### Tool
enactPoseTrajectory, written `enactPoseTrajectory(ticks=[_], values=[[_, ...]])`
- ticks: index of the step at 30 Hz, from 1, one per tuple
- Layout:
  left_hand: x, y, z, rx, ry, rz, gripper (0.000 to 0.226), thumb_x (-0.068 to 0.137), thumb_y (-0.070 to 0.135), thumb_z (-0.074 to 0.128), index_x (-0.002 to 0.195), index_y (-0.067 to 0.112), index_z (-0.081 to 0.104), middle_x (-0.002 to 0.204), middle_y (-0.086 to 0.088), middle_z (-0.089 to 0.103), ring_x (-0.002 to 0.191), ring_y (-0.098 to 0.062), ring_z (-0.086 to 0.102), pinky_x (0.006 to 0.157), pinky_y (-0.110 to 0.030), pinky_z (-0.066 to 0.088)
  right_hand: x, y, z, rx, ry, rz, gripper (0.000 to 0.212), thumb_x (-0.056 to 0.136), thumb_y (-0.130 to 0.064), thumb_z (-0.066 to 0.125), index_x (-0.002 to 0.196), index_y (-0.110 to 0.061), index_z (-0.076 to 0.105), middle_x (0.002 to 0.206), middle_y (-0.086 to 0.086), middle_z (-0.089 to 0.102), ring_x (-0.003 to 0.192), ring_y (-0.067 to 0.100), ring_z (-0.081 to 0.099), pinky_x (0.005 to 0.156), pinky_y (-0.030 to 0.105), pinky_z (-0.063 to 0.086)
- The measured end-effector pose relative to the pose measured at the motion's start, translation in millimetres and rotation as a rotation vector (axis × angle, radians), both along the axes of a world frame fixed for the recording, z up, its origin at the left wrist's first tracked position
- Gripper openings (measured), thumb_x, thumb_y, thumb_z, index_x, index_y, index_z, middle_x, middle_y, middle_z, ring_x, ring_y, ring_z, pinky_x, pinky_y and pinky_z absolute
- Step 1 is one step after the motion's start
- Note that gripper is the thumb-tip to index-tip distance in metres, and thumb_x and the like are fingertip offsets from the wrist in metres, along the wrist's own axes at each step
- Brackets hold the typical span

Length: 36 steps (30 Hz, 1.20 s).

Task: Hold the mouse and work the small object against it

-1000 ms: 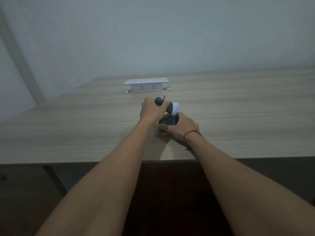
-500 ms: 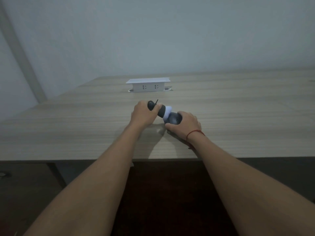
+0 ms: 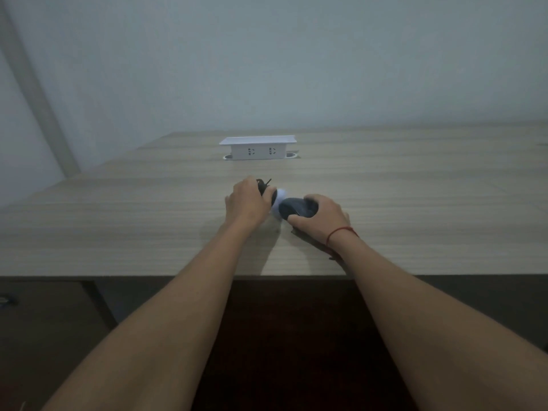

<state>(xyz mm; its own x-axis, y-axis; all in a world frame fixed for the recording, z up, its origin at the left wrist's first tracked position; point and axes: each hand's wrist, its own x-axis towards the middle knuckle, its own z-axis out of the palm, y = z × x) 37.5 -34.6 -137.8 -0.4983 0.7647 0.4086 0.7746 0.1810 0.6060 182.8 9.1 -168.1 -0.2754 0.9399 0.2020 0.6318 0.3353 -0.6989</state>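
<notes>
- Your left hand [image 3: 247,203] has its fingers curled round the dark, narrow end of the device [image 3: 292,206], the end with a thin black loop or cord poking out at 12 o'clock.
- Your right hand [image 3: 321,216] has its fingers clamped over the rounded dark body, thumb tucked under at 6 o'clock.
- The device lies on its side, low over the bench [image 3: 415,203] or resting on it, near the front edge and dead ahead of you, at 6 o'clock from the white socket box [image 3: 258,147].
- The step in hand looks like a two-handed twist or pull along the device's length, one hand on each end.
- The next move seems to call for a firm hold on the body while the left hand turns or draws its end away; keep both grips off the pale middle band.
- The device is dark grey, smooth and rounded, with a white ring between the two halves; finer detail is too dim to tell.
</notes>
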Motion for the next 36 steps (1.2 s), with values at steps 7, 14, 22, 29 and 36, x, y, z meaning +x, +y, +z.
enactPoseTrajectory(ticks=[7,14,22,29,36], values=[[-3.7,4.3,-1.4,-0.081,-0.097,0.048,0.034,0.091,0.037,0.061,0.1,0.004,0.062,0.107,-0.016,0.067,0.101,-0.034,0.063,0.094,-0.044,0.05,0.8,-3.8,5.2,-0.017,0.018,0.0,0.052,0.082,-0.056,0.058,0.122,-0.023,0.061,0.122,0.006,0.065,0.116,0.029,0.057,0.103,0.049,0.044],[1.2,6.5,-15.9,0.029,-0.378,0.096,0.042,0.093,0.036,0.06,0.109,-0.002,0.065,0.113,-0.02,0.068,0.104,-0.037,0.065,0.092,-0.044,0.054,-0.3,5.9,4.0,0.006,0.045,0.003,0.038,0.097,-0.042,0.041,0.086,-0.018,0.068,0.091,0.007,0.069,0.095,0.03,0.062,0.095,0.041,0.044],[-9.2,2.7,5.9,-0.11,-0.454,-0.161,0.027,0.089,0.03,0.067,0.083,0.003,0.068,0.082,-0.013,0.075,0.088,-0.027,0.074,0.075,-0.033,0.055,-3.8,13.5,-1.0,0.035,0.049,-0.088,0.042,0.096,-0.047,0.042,0.102,-0.017,0.07,0.101,0.01,0.072,0.098,0.031,0.064,0.093,0.042,0.049],[-10.9,-3.6,19.3,-0.174,-0.332,-0.173,0.029,0.088,0.031,0.07,0.086,0.002,0.068,0.083,-0.013,0.074,0.082,-0.024,0.075,0.07,-0.029,0.052,-6.5,11.2,-1.6,0.024,0.062,-0.109,0.044,0.097,-0.046,0.041,0.11,-0.015,0.069,0.104,0.011,0.072,0.099,0.031,0.064,0.094,0.044,0.05],[-11.5,-9.5,22.2,-0.372,-0.409,-0.297,0.029,0.087,0.029,0.072,0.086,0.0,0.07,0.066,-0.01,0.075,0.061,-0.017,0.073,0.065,-0.026,0.058,-5.0,14.0,-2.0,0.0,0.112,-0.15,0.045,0.096,-0.045,0.043,0.113,-0.012,0.068,0.11,0.015,0.071,0.106,0.036,0.064,0.096,0.047,0.05]])
